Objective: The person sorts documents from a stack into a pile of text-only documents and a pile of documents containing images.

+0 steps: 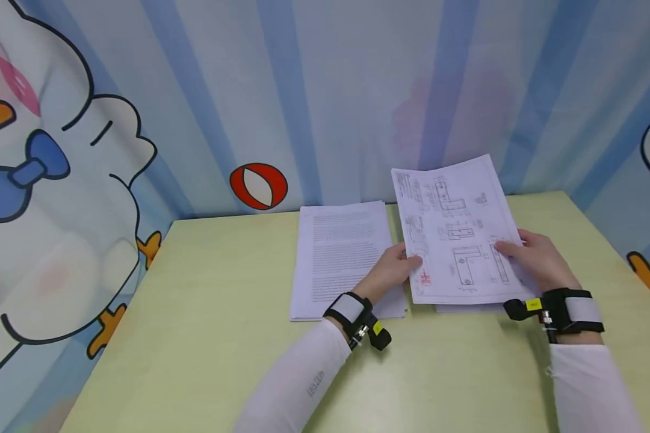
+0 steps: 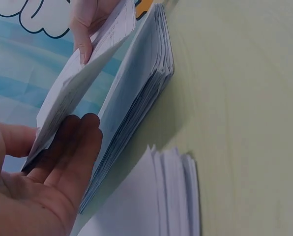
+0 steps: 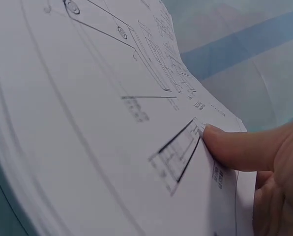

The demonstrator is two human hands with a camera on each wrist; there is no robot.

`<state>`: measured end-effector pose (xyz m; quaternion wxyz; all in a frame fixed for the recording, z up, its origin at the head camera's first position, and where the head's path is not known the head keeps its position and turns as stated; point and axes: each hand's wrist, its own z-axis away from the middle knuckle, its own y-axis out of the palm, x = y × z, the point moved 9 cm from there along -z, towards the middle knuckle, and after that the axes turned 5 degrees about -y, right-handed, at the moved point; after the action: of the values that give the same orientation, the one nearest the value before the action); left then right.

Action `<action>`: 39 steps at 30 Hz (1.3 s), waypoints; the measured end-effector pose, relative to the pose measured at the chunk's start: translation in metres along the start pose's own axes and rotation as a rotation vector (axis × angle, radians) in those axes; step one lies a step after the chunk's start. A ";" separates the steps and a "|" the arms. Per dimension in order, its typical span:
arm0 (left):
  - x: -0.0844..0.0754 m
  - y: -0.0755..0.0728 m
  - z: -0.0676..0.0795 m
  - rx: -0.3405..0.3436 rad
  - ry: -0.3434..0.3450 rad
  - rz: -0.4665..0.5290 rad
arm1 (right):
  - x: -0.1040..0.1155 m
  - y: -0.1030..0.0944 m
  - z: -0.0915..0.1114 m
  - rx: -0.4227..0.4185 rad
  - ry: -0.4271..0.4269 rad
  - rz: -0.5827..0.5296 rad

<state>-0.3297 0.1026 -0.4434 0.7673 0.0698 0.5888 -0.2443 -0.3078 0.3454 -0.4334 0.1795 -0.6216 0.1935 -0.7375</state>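
A white sheet with technical drawings (image 1: 455,228) is held up at a tilt above the table, between both hands. My left hand (image 1: 392,269) pinches its left edge, thumb on the printed face and fingers behind. On the opposite edge, my right hand (image 1: 541,258) grips the paper with the thumb (image 3: 240,147) pressed on the drawing. Whether it is one sheet or a few, I cannot tell. Below it lies a thick paper stack (image 2: 136,93), mostly hidden by the sheet in the head view. To its left sits another stack of text pages (image 1: 346,258), partly behind my left hand.
The pale yellow table (image 1: 211,337) reaches back to a blue striped curtain (image 1: 346,108) with cartoon figures. Both wrists wear black straps with small cameras. The two stacks lie side by side near the table's back edge.
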 end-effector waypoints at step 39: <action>0.014 0.016 -0.001 -0.153 -0.155 -0.062 | -0.021 -0.032 -0.001 -0.242 0.029 0.366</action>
<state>-0.3203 0.1131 -0.4596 0.8057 -0.0266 0.5465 -0.2269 -0.3062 0.3835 -0.4354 0.2317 -0.5825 0.3928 -0.6728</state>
